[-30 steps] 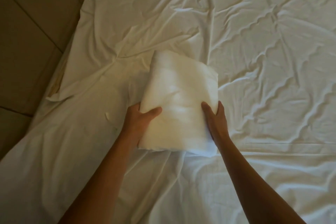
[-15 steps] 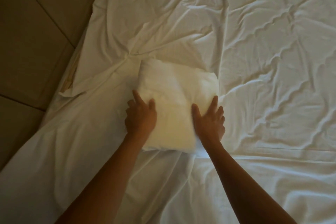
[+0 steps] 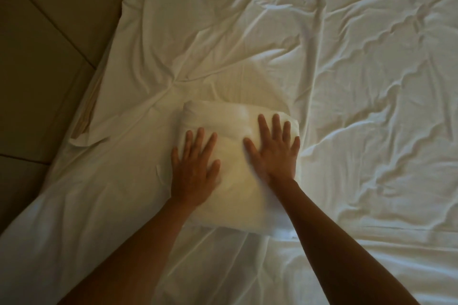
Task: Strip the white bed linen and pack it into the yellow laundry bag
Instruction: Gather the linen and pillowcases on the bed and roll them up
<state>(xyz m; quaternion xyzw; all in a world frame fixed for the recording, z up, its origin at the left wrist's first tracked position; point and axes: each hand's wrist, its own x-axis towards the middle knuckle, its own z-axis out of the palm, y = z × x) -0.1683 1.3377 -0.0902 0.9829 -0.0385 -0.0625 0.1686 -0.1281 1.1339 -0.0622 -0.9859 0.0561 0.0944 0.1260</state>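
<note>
A folded bundle of white linen (image 3: 231, 119) lies on the bed, a little left of the middle of the view. My left hand (image 3: 194, 167) presses flat on its left half with fingers spread and straight. On the bundle's right half my right hand (image 3: 273, 152) also lies flat, fingers straight. Under the bundle a wrinkled white sheet (image 3: 359, 82) covers the whole bed. The yellow laundry bag is not in view.
The bed's left edge (image 3: 109, 39) runs diagonally, with brown tiled floor (image 3: 44, 52) beyond it. A loose sheet corner (image 3: 85, 141) sticks out at that edge.
Both hands let go of the bundle's near edge, set it flat and slid forward onto its top. The bundle now lies lower and flatter on the sheet.
</note>
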